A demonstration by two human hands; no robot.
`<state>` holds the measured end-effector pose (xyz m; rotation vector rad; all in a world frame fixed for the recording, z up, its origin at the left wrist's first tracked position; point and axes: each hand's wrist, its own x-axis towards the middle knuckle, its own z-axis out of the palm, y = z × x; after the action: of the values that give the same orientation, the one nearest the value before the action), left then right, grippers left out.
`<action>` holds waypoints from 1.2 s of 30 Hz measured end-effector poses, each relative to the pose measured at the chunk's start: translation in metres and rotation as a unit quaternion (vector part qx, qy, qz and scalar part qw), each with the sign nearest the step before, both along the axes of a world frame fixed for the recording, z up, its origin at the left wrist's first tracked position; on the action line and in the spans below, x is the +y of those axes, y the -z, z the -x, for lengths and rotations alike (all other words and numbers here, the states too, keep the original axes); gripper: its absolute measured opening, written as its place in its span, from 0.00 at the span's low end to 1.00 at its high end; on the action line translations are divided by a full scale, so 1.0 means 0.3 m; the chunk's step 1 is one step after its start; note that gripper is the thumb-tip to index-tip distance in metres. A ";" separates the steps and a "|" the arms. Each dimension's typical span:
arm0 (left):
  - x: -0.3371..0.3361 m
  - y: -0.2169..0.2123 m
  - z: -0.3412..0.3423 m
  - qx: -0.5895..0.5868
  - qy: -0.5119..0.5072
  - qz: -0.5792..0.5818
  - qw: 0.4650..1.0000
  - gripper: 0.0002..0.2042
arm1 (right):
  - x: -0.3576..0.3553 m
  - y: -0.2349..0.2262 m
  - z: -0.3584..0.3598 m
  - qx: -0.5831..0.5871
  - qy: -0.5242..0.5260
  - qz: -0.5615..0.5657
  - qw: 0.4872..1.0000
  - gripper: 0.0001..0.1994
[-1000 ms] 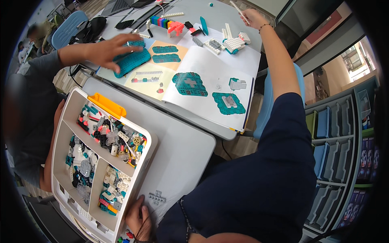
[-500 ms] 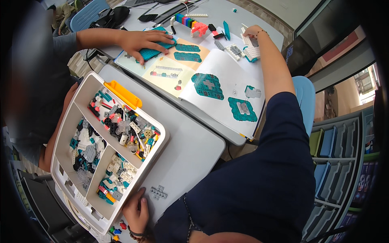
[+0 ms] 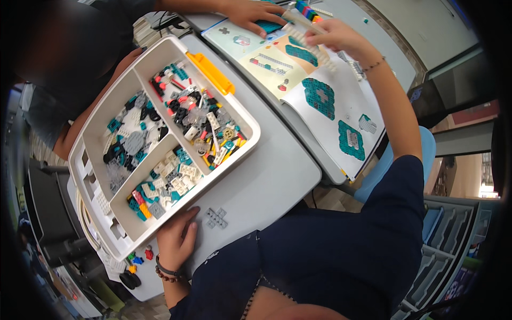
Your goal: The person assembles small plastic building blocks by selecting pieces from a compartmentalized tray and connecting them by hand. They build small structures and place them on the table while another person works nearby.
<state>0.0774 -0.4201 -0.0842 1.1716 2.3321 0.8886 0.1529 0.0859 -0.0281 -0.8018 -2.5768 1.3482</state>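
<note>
My left hand (image 3: 175,241) lies flat on the grey table (image 3: 277,176), fingers spread, touching the near rim of a white sorting tray (image 3: 242,152). The tray holds several small building pieces in grey, white, teal, black and red. A small grey cross-shaped plate (image 3: 216,217) lies on the table just right of my fingers. My right hand (image 3: 336,36) is stretched out over an open instruction booklet (image 3: 320,128) and grips a long white strip piece (image 3: 298,24). Another person's hand (image 3: 250,12) rests on a teal piece at the booklet's far end.
The other person sits at the left, an arm along the tray's far side. Coloured bricks (image 3: 305,8) lie at the far table edge. A blue chair (image 3: 426,154) stands to my right, and shelves with bins (image 3: 453,256) stand at the lower right.
My right hand has come back from the far pieces to above the booklet, now with a long white piece. My left hand stays at the tray's near corner. The view has swung closer to the tray.
</note>
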 end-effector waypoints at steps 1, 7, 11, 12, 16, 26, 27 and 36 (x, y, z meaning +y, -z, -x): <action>-0.009 -0.004 -0.007 0.000 -0.005 -0.005 1.000 0.13 | -0.052 0.007 0.050 -0.028 -0.032 -0.023 0.999 0.15; -0.006 -0.002 0.010 -0.010 0.016 -0.022 1.000 0.12 | -0.010 0.176 0.226 -0.111 -0.101 -0.103 0.983 0.15; -0.011 0.000 0.012 -0.011 0.025 -0.035 0.999 0.13 | 0.000 0.211 0.220 -0.011 -0.101 -0.184 0.978 0.16; -0.011 -0.001 0.014 -0.009 0.028 -0.029 0.999 0.13 | -0.002 0.204 0.207 0.006 -0.068 -0.191 0.979 0.16; -0.015 -0.009 0.014 -0.013 0.024 -0.006 1.000 0.13 | -0.116 0.111 0.114 0.055 -0.027 -0.285 0.957 0.16; -0.015 0.002 0.022 -0.014 0.034 -0.015 0.999 0.12 | -0.324 0.195 0.007 0.000 -0.072 -0.331 0.941 0.16; -0.015 -0.001 0.021 -0.023 0.029 -0.014 0.999 0.12 | -0.322 0.206 0.008 -0.014 -0.082 -0.330 0.940 0.16; -0.014 -0.007 0.020 -0.031 0.027 -0.003 0.999 0.13 | -0.210 0.226 0.101 -0.009 0.015 -0.393 0.919 0.16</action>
<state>0.0714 -0.4243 -0.0820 1.1865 2.2391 0.9020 0.1227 0.0229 -0.0958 -0.6753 -2.7287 0.2038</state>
